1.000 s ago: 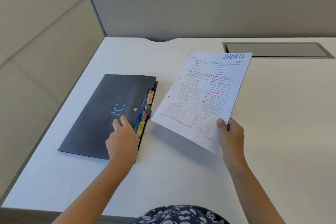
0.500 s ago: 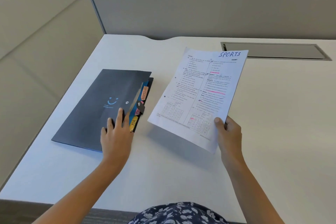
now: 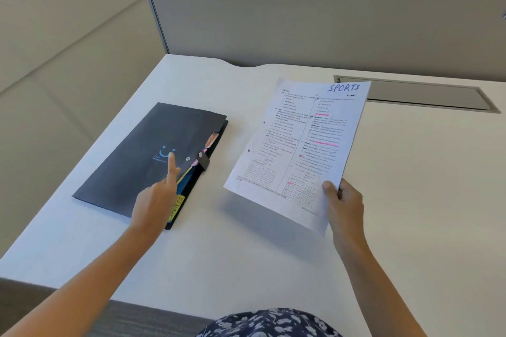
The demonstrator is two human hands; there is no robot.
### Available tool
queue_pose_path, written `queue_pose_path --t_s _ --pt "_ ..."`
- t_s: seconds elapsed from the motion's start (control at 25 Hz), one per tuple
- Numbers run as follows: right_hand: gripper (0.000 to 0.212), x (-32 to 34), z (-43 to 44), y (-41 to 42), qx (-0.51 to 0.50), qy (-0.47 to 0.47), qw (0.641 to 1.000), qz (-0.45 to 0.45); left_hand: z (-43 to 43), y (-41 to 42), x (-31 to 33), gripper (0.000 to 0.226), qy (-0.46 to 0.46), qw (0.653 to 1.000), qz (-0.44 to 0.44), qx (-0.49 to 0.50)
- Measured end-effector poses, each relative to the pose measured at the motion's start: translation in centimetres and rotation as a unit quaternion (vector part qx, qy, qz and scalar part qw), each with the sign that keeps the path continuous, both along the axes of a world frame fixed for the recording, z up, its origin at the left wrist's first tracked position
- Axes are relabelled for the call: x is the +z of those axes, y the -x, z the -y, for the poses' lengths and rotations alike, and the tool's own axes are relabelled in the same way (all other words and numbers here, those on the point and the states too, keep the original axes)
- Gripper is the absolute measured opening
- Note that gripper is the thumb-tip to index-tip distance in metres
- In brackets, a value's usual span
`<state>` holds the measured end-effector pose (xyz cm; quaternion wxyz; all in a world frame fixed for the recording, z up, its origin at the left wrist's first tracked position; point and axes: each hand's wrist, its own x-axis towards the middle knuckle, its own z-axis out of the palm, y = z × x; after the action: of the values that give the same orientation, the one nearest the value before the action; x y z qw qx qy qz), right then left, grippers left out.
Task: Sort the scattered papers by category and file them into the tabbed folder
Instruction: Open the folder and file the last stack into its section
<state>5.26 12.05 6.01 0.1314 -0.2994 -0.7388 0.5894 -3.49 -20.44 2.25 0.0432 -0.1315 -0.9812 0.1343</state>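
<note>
A dark tabbed folder (image 3: 131, 172) with a blue smiley lies closed on the left of the white desk (image 3: 246, 268). Coloured tabs stick out along its right edge, among them a yellow tab marked SPORTS (image 3: 175, 208) and an orange tab (image 3: 211, 139). My left hand (image 3: 156, 200) rests on the folder's near right edge, index finger stretched out over the cover, the other fingers curled; it holds nothing. My right hand (image 3: 345, 202) pinches the near right corner of a printed sheet (image 3: 298, 145) headed SPORTS in blue, held tilted above the desk to the right of the folder.
A grey partition (image 3: 301, 24) runs along the desk's far edge. A grey cable-tray lid (image 3: 421, 96) is set into the desk top at the far right, partly behind the sheet. The desk's left edge drops off beside the folder.
My left hand has gone from lying flat on the folder's near edge to pointing with the index finger over the cover. The sheet stays in my right hand, barely moved.
</note>
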Motion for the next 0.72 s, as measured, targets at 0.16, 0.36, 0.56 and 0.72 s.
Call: queue_pose_path --t_s 0.16,0.36,0.56,0.72 --pt "0.017 0.0 -0.9 0.3 0.012 -0.002 1.000 0.004 -0.3 -0.1 0.3 0.082 -0.062 0.996 -0.045 0.037" --pt "0.018 0.1 -1.4 0.4 0.031 -0.005 0.999 0.010 0.1 -0.9 -0.6 0.060 -0.024 0.994 -0.007 0.105" --pt "0.017 0.6 -1.6 0.7 0.045 -0.001 0.999 0.013 -0.3 -0.9 1.4 0.045 -0.002 0.994 0.006 0.105" --pt "0.017 1.4 -1.2 1.4 0.065 0.000 0.998 0.005 -1.9 0.2 4.3 0.031 0.069 0.987 0.067 0.127"
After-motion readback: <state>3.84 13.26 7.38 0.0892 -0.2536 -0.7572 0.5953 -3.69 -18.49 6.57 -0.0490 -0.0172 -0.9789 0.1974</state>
